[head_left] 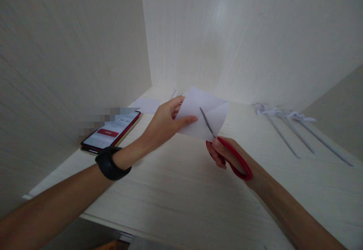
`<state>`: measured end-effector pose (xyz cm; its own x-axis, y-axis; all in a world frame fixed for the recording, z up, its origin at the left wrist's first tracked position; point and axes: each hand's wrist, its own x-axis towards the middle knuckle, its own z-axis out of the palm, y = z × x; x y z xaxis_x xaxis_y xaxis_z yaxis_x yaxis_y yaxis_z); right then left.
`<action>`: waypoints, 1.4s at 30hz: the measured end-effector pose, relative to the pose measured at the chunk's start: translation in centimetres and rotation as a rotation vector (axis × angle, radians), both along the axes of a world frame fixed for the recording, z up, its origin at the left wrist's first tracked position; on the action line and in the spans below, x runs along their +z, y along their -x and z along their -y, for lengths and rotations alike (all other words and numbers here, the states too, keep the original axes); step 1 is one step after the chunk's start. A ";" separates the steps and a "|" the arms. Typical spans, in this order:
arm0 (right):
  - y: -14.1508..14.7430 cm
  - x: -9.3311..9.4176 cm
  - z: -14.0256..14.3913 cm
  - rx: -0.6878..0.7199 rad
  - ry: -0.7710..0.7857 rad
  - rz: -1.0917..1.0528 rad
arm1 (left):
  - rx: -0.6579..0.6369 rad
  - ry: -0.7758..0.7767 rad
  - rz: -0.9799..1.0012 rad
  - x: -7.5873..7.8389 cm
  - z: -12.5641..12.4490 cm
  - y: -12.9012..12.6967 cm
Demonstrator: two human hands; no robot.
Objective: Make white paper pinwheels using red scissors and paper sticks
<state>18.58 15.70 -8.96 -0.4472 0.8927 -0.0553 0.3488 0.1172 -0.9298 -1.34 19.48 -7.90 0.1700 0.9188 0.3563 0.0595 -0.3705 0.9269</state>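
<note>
My left hand (166,123) pinches the folded paper (202,116) mid-frame; my right hand (227,155) grips red scissors (227,150), blades partway into it; cut begun, unfinished; finished paper pinwheels (286,123) lie at right.

Red-handled scissors (227,150), white paper (202,116), black wristband (109,163), red-edged phone (112,131)

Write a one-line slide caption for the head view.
Left hand holds white paper while right hand cuts it with red-handled scissors above a pale desk.
</note>
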 end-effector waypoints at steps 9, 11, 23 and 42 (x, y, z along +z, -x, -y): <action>-0.1 -0.7 -0.3 -0.003 -0.002 -0.010 | -0.016 0.010 0.030 0.5 0.5 -0.1; -0.1 -0.7 -0.4 -0.018 0.006 -0.011 | -0.023 0.014 0.042 0.5 0.5 -0.1; 0.1 -0.7 -0.6 -0.044 0.038 -0.006 | -0.044 0.037 0.083 -0.1 -0.1 0.0; 0.1 -0.7 -0.5 -0.062 0.088 0.009 | -0.047 0.044 0.097 -0.1 -0.1 0.0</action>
